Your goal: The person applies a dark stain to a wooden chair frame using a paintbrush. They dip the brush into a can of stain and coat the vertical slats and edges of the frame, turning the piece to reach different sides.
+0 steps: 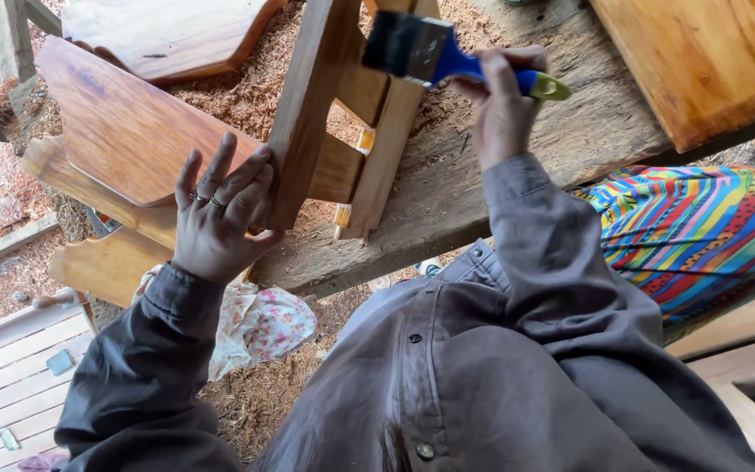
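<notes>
Left hand (220,214) spread open, fingers resting flat against the upright rail of one varnished wooden frame (308,114). Right hand (502,105) closed around the blue handle of one paintbrush (434,54), bristles dark, held just above the frame's top. Frame propped on a rough plank worktop (517,166), between both hands. Sawdust (246,92) underneath.

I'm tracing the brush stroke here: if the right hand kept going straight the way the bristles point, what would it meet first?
The right hand holds a blue-handled brush with its bristles aimed toward the upright wooden post of the piece. Going straight on, the bristles would probably meet the slat beside that post first, though depth is hard to judge.
</notes>
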